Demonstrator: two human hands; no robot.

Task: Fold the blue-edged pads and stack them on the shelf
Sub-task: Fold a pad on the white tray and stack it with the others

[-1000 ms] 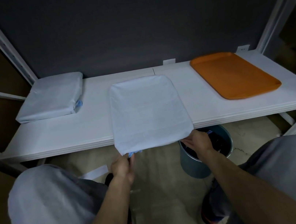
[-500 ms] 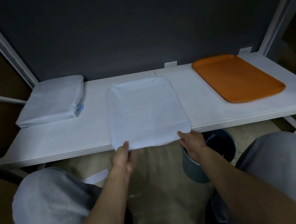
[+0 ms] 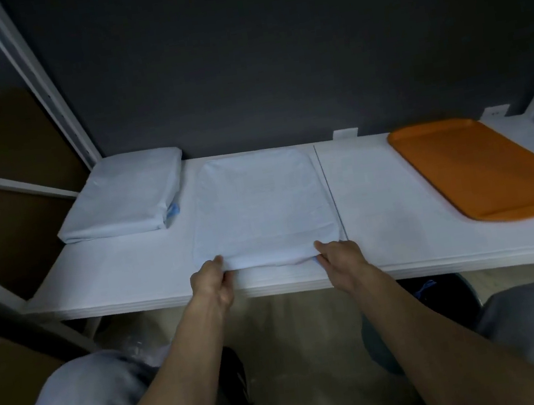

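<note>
Left hand (image 3: 213,281) and right hand (image 3: 339,257) pinch near corners of the pad (image 3: 260,210), no longer hanging off the shelf (image 3: 380,202) front, so another fold looks next.

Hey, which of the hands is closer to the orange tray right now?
Right. The right hand pinches the near right corner of the pad, with the orange tray further right. The left hand holds the pad's near left corner, farther away.
</note>
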